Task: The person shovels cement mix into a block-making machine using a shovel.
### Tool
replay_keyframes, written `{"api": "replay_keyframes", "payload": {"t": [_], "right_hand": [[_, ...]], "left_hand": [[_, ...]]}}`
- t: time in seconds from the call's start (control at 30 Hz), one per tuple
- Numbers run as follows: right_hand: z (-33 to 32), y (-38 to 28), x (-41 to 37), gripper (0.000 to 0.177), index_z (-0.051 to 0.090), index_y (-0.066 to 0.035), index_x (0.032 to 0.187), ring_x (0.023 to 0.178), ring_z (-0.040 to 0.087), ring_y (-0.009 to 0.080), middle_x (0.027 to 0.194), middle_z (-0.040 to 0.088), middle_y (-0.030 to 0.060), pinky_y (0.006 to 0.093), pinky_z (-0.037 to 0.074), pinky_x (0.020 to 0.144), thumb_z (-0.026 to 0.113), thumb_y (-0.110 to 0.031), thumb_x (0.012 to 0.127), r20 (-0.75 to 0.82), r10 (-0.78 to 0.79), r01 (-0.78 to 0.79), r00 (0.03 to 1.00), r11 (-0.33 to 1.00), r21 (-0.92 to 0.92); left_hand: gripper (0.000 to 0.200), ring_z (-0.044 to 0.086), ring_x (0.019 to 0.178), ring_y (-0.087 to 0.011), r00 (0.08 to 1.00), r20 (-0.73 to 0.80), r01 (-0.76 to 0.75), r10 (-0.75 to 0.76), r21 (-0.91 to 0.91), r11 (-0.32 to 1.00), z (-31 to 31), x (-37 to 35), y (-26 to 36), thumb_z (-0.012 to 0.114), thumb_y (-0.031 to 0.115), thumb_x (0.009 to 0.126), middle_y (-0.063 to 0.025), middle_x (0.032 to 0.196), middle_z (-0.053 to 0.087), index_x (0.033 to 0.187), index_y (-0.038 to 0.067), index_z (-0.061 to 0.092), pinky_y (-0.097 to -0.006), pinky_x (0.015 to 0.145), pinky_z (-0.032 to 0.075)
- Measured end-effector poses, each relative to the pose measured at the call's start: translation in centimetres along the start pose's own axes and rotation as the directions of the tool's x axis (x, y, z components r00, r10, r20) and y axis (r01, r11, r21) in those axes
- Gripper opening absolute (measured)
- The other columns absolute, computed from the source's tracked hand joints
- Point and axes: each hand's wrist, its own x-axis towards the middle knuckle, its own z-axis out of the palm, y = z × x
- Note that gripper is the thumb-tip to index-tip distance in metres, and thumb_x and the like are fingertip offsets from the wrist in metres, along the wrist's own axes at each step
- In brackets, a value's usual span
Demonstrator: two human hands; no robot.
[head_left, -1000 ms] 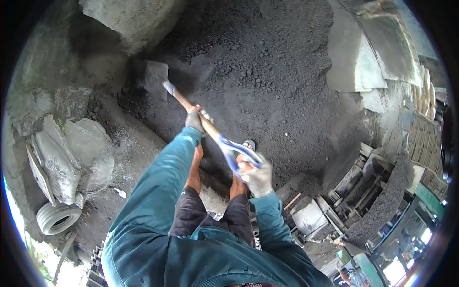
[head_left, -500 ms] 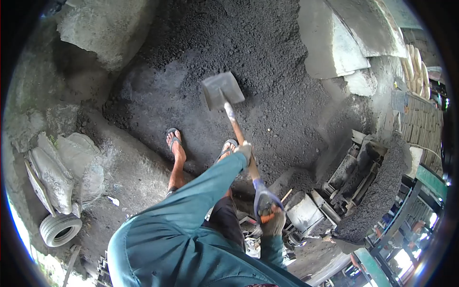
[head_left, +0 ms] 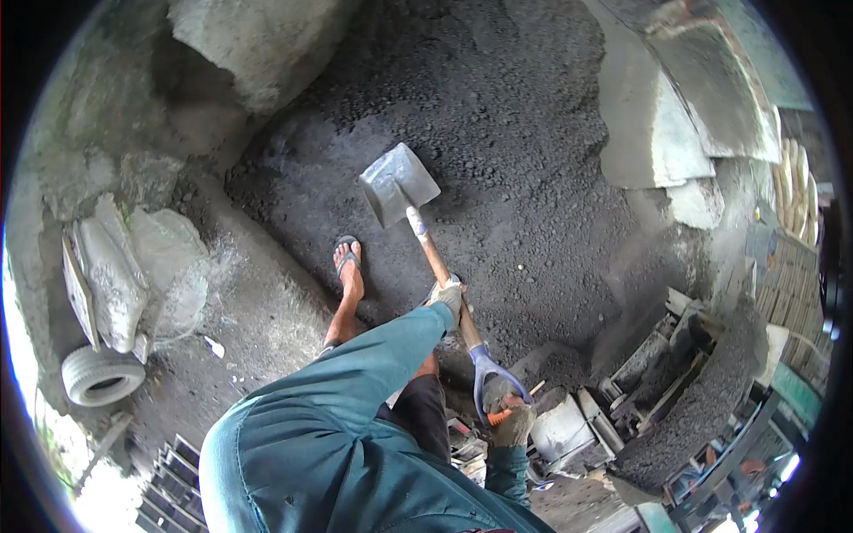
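A shovel [head_left: 430,251] with a wooden shaft stretches forward from my body. Its square metal blade [head_left: 400,184] shows a bare, light-grey face over the dark ground. My left hand [head_left: 450,298], in a pale work glove, is wrapped round the lower part of the shaft. At the near end, my right hand [head_left: 512,423], also gloved, grips the blue D-shaped handle [head_left: 482,362]. Something orange shows by the right hand's fingers. My left foot [head_left: 348,257], in a flip-flop, stands on the ground left of the shaft.
Dark gravelly material [head_left: 506,115] spreads ahead and right. Stone-like slabs [head_left: 662,124] lean at the upper right, and a large boulder-like block [head_left: 262,49] stands upper left. Dirty machinery [head_left: 657,360] sits at the right. A tyre [head_left: 102,376] lies left, below grey sacks [head_left: 115,284].
The shovel blade has swung slightly left and nearer my feet, its face now lighter. Both hands keep their hold. The camera view has turned, shifting the surroundings.
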Motion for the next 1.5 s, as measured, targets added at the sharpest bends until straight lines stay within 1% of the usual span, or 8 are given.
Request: {"api": "replay_keyframes", "payload": {"t": [0.1, 0.17, 0.37, 0.57, 0.63, 0.7, 1.2, 1.5], "right_hand": [[4.8, -1.7, 1.8, 0.008, 0.058, -0.005, 0.082, 0.049, 0.054, 0.0182, 0.061, 0.052, 0.0037, 0.0381, 0.053, 0.053, 0.064, -0.009, 0.080, 0.512, -0.253, 0.521, 0.821, 0.698, -0.491], [7.0, -0.8, 6.2, 0.006, 0.059, -0.005, 0.083, 0.050, 0.056, 0.0188, 0.062, 0.054, 0.0043, 0.0386, 0.054, 0.055, 0.063, -0.009, 0.081, 0.571, 0.123, -0.270, 0.812, 0.946, 0.179], [22.4, 4.2, 4.0, 0.015, 0.062, -0.004, 0.091, 0.056, 0.064, 0.0197, 0.073, 0.063, 0.0073, 0.0337, 0.052, 0.052, 0.066, 0.003, 0.078, 0.481, 0.020, 0.130, 0.876, 0.952, -0.276], [10.4, 4.9, -1.3, 0.016, 0.060, -0.003, 0.087, 0.048, 0.055, 0.0157, 0.062, 0.056, 0.0052, 0.0353, 0.055, 0.052, 0.069, -0.013, 0.079, 0.494, 0.159, -0.029, 0.855, 0.965, -0.260], [7.5, 6.6, -2.7, 0.004, 0.060, -0.004, 0.085, 0.046, 0.053, 0.0166, 0.062, 0.058, 0.0069, 0.0363, 0.055, 0.053, 0.064, -0.003, 0.083, 0.413, -0.041, 0.309, 0.910, 0.732, -0.607], [8.9, 8.4, -4.0, 0.009, 0.061, -0.002, 0.089, 0.048, 0.055, 0.0186, 0.062, 0.056, 0.0067, 0.0395, 0.058, 0.055, 0.062, 0.005, 0.082, 0.171, 0.060, -0.006, 0.983, 0.954, -0.301], [19.0, 28.7, -4.8, 0.037, 0.060, -0.004, 0.108, 0.066, 0.066, 0.0258, 0.083, 0.065, 0.0129, 0.0436, 0.059, 0.062, 0.075, 0.004, 0.076, -0.090, 0.564, -0.569, 0.821, 0.820, -0.057], [28.6, 31.6, -5.4, 0.011, 0.057, -0.007, 0.090, 0.058, 0.061, 0.0216, 0.069, 0.060, 0.0087, 0.0389, 0.053, 0.054, 0.068, -0.009, 0.087, 0.167, 0.558, -0.556, 0.813, 0.829, -0.066]], "left_hand": [[0.014, 0.059, 0.055, -0.0271, 1.000, 0.002, -0.011, 0.011, -0.132, 0.991, -1.0, 2.4, 3.7, 0.059, 0.026, 0.095, -0.0087, 0.070, 0.058, 0.092, 0.012, 0.058, -0.0482, 0.048, 0.050], [0.017, 0.054, 0.045, -0.0260, 0.985, -0.174, -0.047, 0.020, -0.153, 0.987, -1.7, 0.1, 9.6, 0.059, 0.022, 0.094, -0.0087, 0.064, 0.056, 0.082, 0.010, 0.059, -0.0427, 0.041, 0.049], [0.020, 0.063, 0.066, -0.0245, 0.990, 0.088, -0.067, 0.110, -0.394, 0.916, -16.2, 8.9, 18.9, 0.064, 0.029, 0.092, -0.0037, 0.071, 0.059, 0.085, 0.013, 0.055, -0.0467, 0.062, 0.054], [0.009, 0.060, 0.057, -0.0261, 0.989, -0.116, -0.111, 0.088, -0.214, 0.971, -17.8, 3.1, 6.8, 0.059, 0.018, 0.088, -0.0084, 0.071, 0.057, 0.089, 0.009, 0.057, -0.0445, 0.049, 0.051], [0.012, 0.062, 0.056, -0.0272, 0.981, -0.192, -0.007, -0.019, -0.134, 0.991, -18.5, 6.0, 1.4, 0.060, 0.018, 0.085, -0.0111, 0.071, 0.060, 0.089, 0.006, 0.060, -0.0398, 0.051, 0.053], [0.012, 0.061, 0.054, -0.0271, 0.970, -0.243, -0.034, -0.010, -0.176, 0.984, -20.0, 11.9, -3.1, 0.059, 0.018, 0.087, -0.0113, 0.069, 0.059, 0.091, 0.007, 0.059, -0.0399, 0.049, 0.053], [0.008, 0.055, 0.050, -0.0263, 0.956, -0.292, -0.024, 0.007, -0.054, 0.998, -35.8, 7.2, 17.6, 0.061, 0.016, 0.088, -0.0074, 0.068, 0.054, 0.087, 0.013, 0.054, -0.0475, 0.049, 0.050], [0.010, 0.055, 0.052, -0.0258, 0.974, -0.225, 0.017, -0.027, -0.047, 0.999, -39.4, 7.7, 26.9, 0.062, 0.019, 0.086, -0.0046, 0.066, 0.053, 0.085, 0.016, 0.053, -0.0468, 0.051, 0.050]]}}
